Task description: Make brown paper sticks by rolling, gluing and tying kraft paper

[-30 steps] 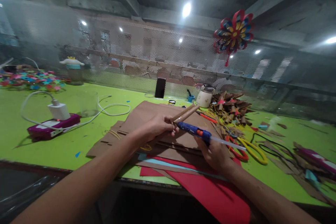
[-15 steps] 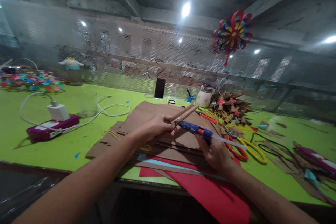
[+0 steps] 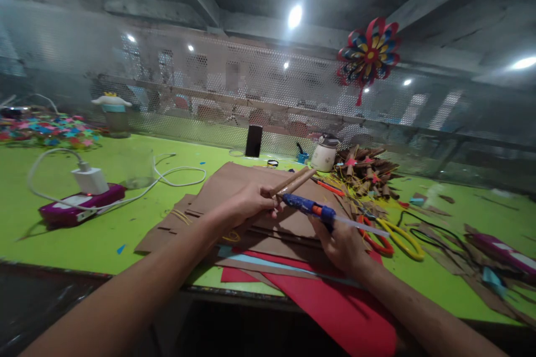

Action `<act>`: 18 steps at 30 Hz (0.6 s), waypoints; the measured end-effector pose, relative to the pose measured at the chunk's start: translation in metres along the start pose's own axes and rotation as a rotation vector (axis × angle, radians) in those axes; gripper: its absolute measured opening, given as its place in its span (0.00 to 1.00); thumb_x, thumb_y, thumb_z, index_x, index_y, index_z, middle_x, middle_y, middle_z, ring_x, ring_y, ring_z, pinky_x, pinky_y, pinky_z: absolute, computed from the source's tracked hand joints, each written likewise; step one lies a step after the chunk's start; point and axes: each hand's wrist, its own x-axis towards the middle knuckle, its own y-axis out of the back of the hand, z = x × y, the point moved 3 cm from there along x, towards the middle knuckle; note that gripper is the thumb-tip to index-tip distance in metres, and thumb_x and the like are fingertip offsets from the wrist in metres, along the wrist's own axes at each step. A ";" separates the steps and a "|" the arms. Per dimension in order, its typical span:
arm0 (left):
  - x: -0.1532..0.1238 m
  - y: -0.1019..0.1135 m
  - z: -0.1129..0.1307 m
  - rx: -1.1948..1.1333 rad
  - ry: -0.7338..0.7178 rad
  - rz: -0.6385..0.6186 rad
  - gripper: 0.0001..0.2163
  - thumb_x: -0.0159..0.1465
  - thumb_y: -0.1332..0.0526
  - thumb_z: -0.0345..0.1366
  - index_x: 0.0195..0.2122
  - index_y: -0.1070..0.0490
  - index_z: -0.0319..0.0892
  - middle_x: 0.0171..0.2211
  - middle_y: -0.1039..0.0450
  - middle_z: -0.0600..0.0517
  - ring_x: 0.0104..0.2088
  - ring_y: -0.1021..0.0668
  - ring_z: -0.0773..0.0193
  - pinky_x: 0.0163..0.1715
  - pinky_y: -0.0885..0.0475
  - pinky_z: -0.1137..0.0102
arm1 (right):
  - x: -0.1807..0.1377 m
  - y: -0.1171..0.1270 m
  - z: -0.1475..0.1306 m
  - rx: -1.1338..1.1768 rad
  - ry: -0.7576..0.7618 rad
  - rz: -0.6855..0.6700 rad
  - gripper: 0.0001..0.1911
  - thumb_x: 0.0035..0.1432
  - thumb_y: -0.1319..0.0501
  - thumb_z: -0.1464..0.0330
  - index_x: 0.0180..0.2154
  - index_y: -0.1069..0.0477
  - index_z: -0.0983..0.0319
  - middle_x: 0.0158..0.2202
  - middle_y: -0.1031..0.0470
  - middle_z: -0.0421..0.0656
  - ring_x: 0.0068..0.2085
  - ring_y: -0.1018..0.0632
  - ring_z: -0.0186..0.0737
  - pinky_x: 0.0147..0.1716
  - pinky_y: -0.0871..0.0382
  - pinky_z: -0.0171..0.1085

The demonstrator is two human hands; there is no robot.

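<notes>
My left hand [image 3: 256, 202] is closed around a rolled brown paper piece [image 3: 295, 179], which points away toward the back of the table. In my right hand [image 3: 341, 239] is a blue glue gun [image 3: 307, 205] with an orange part, and a clear glue stick [image 3: 364, 226] juts out of its rear. The gun's tip is close to the near end of the roll, beside my left fingers; whether they touch I cannot tell. Beneath both hands lies a stack of brown paper sheets [image 3: 226, 187], with red paper [image 3: 335, 307] under it hanging over the table edge.
Scissors with red and yellow handles [image 3: 402, 240] lie to the right, near a black cord. Behind are a heap of brown paper rolls [image 3: 366, 173], a white jug [image 3: 325, 153] and a phone [image 3: 253, 141]. A purple power strip [image 3: 81, 204] with a charger stands left.
The glue gun's tip and the paper roll have barely shifted relative to each other. The whole view has moved very slightly; both hands keep their hold.
</notes>
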 end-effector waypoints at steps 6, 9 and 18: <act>0.002 0.000 -0.001 -0.021 -0.018 -0.026 0.04 0.51 0.39 0.28 0.28 0.26 0.36 0.25 0.27 0.51 0.22 0.29 0.72 0.26 0.34 0.74 | -0.001 -0.001 0.004 0.003 -0.026 0.003 0.12 0.61 0.51 0.62 0.32 0.34 0.61 0.24 0.29 0.44 0.28 0.27 0.42 0.27 0.34 0.37; 0.002 0.002 -0.003 -0.013 -0.010 -0.020 0.05 0.51 0.39 0.29 0.29 0.26 0.36 0.26 0.27 0.50 0.22 0.29 0.72 0.25 0.35 0.75 | -0.002 -0.001 0.005 -0.006 -0.007 0.005 0.12 0.61 0.51 0.61 0.33 0.34 0.61 0.27 0.28 0.45 0.30 0.26 0.43 0.28 0.33 0.37; 0.000 0.004 0.000 -0.020 0.012 -0.023 0.05 0.51 0.39 0.29 0.30 0.26 0.36 0.26 0.26 0.50 0.22 0.28 0.71 0.24 0.36 0.75 | 0.001 0.001 0.002 0.037 -0.014 -0.004 0.12 0.61 0.51 0.62 0.36 0.34 0.61 0.27 0.28 0.45 0.29 0.27 0.42 0.29 0.33 0.37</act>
